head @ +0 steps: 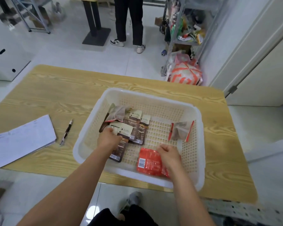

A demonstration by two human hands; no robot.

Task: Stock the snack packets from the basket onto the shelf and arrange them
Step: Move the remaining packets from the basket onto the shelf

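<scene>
Two grips: left hand [108, 139] holds brown packet [119, 149], right hand [169, 154] red packet [147, 162], over wooden table [55, 95].

Basket [162, 110] on table [55, 88], frame centre-right. Inside: packet pile [134, 128] at left, single packet [180, 131] at right wall, near packet [147, 162] lower centre. Paper stack [23, 139], pen [66, 132] left of basket. Shelf [183, 30] upper right.

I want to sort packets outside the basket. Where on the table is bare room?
Table: widest bare patch at far left, beyond the papers and pen; a narrower strip right of the basket. Inside, the left hand grips the crowded brown packets, the right hand the red packet.
</scene>
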